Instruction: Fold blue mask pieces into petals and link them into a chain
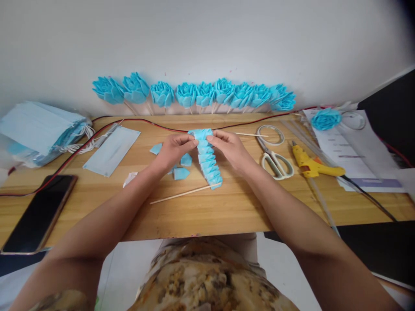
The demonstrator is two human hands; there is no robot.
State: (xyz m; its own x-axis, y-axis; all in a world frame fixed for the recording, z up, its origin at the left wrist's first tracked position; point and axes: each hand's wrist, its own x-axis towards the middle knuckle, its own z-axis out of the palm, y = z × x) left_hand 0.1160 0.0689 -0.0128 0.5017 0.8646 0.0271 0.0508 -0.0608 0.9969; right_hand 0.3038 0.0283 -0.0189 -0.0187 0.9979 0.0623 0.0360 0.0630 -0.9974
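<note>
Both my hands hold a pleated strip of light blue folded pieces above the wooden table. My left hand pinches the strip's upper end from the left, fingers closed on it. From the right, my right hand pinches the same end. The strip hangs down toward me, and its lower end rests near a thin wooden stick. Small blue cut pieces lie under and beside my left hand.
Several blue flowers on sticks lean against the wall. A flat blue mask and a stack of masks lie left, a phone front left. Scissors, a yellow glue gun, papers and another flower sit right.
</note>
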